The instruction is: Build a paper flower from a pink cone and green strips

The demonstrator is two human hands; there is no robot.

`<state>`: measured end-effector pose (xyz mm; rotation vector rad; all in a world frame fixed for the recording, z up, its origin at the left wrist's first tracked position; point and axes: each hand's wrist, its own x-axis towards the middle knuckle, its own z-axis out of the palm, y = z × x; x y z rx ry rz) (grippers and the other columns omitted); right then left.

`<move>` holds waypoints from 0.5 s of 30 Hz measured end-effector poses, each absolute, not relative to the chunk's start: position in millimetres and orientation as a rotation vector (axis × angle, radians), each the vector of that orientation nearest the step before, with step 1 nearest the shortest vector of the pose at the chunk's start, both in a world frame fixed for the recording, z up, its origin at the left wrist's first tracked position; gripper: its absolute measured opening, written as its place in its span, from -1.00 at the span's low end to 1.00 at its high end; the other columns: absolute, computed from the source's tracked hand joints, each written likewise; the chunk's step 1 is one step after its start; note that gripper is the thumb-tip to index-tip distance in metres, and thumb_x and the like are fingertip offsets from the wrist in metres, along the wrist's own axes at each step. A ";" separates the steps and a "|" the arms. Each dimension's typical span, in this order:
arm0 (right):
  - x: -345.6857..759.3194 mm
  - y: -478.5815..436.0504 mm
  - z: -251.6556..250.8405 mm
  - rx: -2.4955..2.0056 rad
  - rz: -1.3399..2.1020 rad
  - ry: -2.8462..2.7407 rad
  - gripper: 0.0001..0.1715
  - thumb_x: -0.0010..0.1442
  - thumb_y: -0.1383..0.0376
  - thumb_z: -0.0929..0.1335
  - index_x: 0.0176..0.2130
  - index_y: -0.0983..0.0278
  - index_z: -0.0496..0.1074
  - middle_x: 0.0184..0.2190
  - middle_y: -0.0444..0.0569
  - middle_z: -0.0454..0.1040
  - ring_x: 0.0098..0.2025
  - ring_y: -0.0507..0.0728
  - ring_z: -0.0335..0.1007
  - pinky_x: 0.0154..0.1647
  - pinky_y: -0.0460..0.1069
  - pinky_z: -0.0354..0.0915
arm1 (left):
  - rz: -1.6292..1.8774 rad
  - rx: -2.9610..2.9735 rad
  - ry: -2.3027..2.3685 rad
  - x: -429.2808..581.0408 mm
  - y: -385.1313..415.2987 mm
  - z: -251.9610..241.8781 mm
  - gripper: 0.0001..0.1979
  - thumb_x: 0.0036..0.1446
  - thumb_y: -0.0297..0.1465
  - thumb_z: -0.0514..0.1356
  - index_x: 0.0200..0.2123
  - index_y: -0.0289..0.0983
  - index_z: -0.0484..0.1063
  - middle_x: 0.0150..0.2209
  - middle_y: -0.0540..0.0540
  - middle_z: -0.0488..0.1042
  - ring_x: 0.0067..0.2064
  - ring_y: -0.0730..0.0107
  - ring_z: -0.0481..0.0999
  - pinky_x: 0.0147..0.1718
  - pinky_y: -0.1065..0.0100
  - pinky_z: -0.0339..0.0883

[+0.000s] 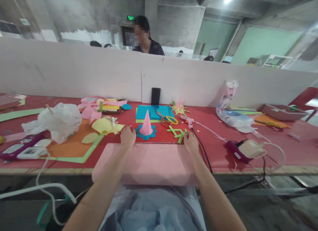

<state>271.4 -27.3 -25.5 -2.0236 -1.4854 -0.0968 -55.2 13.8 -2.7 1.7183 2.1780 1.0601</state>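
A pink paper cone [146, 124] stands upright on a blue flower-shaped paper base [145, 137]. My left hand [128, 137] rests on the table just left of that base, fingers loosely apart and holding nothing visible. At the right, my right hand [191, 142] lies beside several light-green paper strips [178, 135]; its fingertips reach their edge, and I cannot tell whether they touch. Behind the cone, yellow-handled scissors [167, 117] lie partly over blue paper sheets [146, 113]. A pink glue gun [189, 121] is just beyond my right hand.
A pink pad [149, 163] lies under my forearms. Another pink cone with fringed green strips [179, 107] and a black phone [155, 96] stand farther back. Paper scraps [106, 125] and crumpled white plastic [62, 120] are left; power strips [244, 149] with cables are right. A person [149, 42] is beyond the white partition.
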 end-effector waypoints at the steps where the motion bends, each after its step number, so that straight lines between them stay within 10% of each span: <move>1: 269.3 -28.4 -25.0 -2.060 -0.112 -1.476 -0.57 0.24 0.17 0.13 -0.04 0.34 0.33 -0.06 0.16 0.40 -0.01 0.21 0.29 -0.01 0.05 0.12 | 1.050 1.719 2.183 -54.9 13.9 -2.9 -0.65 0.16 -0.35 -0.03 -0.03 -0.33 0.33 0.01 -0.24 0.38 0.08 0.08 0.31 0.03 0.17 0.19; 15: 198.6 43.3 34.1 -1.954 -0.284 -2.150 -0.69 0.14 0.19 0.30 -0.17 0.30 0.46 -0.08 0.10 0.41 -0.04 0.18 0.30 -0.02 0.03 0.17 | 0.955 1.744 2.224 -49.9 7.2 1.0 -0.65 0.14 -0.36 -0.01 -0.05 -0.33 0.35 0.02 -0.25 0.35 0.06 0.04 0.30 -0.01 0.15 0.21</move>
